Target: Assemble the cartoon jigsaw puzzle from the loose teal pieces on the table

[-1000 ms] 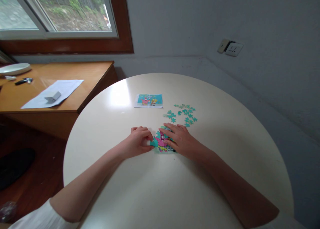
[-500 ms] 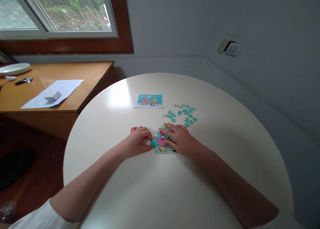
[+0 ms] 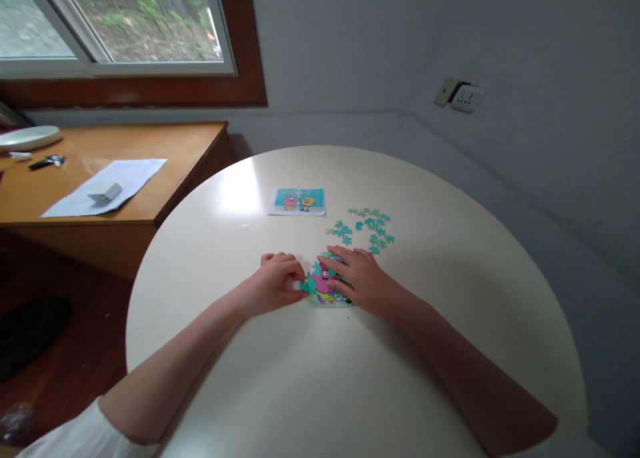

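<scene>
— While the left hand [image 3: 277, 283] and the right hand [image 3: 361, 281] rest on the worktop [image 3: 300, 378], how much of the puzzle is joined?

— Only a small joined patch [image 3: 324, 289], lying between the two hands. It shows a pink figure on teal.

— How do the hands sit on it?

— The right hand lies flat over the patch's right part, fingers straight and spread, pressing rather than gripping. The left hand has its fingers curled in tight, tips touching the patch's left edge. Whether a single piece is pinched between them, I cannot tell.

— What is unjoined?

— A scatter of loose teal pieces [image 3: 367, 226] just beyond the right hand's fingertips, apart from the patch. I'd judge a good share is yet to fit.

— Any guide?

— A small printed picture [image 3: 299, 201], farther out beyond both hands, shows the pink figure beside a yellow one. I see no yellow one in the patch, though the right hand covers part.
</scene>
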A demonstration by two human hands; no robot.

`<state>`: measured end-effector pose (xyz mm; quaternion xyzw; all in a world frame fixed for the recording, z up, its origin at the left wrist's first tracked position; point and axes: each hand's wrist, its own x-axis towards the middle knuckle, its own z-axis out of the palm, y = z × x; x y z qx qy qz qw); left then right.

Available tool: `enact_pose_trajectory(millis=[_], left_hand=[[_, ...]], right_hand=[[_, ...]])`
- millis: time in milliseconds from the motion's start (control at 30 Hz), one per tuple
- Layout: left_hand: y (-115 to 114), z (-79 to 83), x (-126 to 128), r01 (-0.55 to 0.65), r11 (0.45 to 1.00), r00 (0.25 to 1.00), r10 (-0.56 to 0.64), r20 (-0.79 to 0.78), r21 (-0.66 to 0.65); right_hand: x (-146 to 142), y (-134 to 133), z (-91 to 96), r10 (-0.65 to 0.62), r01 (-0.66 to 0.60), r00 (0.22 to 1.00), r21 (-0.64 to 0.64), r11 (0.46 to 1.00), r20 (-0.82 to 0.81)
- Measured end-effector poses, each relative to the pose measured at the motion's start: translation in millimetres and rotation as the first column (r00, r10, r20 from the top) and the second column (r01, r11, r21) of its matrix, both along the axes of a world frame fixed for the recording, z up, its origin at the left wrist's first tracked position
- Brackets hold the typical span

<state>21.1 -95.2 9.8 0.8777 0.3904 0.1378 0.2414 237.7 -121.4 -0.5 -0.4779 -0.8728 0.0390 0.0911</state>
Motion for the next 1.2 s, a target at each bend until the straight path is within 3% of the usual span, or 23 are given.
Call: enact_pose_trajectory(millis=[1200], left_hand=[[-1.1, 4.5, -2.9, 0.041, 0.999, 0.999, -0.041, 0.007, -0.003]], right_hand=[[0.0, -0.1, -1.3, -0.006, 0.006, 1.0, 0.006, 1.0, 0.001]])
